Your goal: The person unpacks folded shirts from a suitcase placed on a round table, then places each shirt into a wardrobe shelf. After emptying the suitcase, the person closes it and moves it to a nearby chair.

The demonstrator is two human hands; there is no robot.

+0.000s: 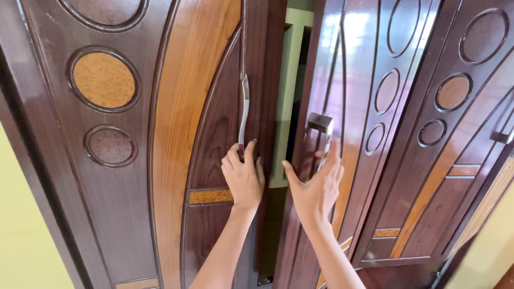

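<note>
Figure: double wooden door, viewed from the head camera, with both hands raised to the meeting edges of the two leaves.

The left door leaf [160, 134] is dark glossy wood with an amber curved band and round inlays toward 9 o'clock. Its curved chrome handle [244, 115] runs vertically near the leaf's inner edge, at about 12 o'clock from my left hand [243, 176]. That hand has its fingers curled around the lower end of the handle, thumb against the leaf edge; I read it as a light clasp on the handle rather than a full clench.

The right door leaf [396, 139] stands angled away toward 3 o'clock. Its squared metal pull handle [319, 140] sits just at 12 o'clock from my right hand [317, 187]. This hand is spread, fingers extended and blurred at the tips, touching or just short of the pull; I cannot tell whether contact is made, and nothing is grasped.

Between the leaves a gap [286, 107] shows a pale green frame behind.

Step in hand, as I judge it: both leaves are being worked at their handles with the gap partly open. The next move, in my estimate, calls for the right hand to close around its pull and for even force on both leaves, keeping fingers out of the gap.
</note>
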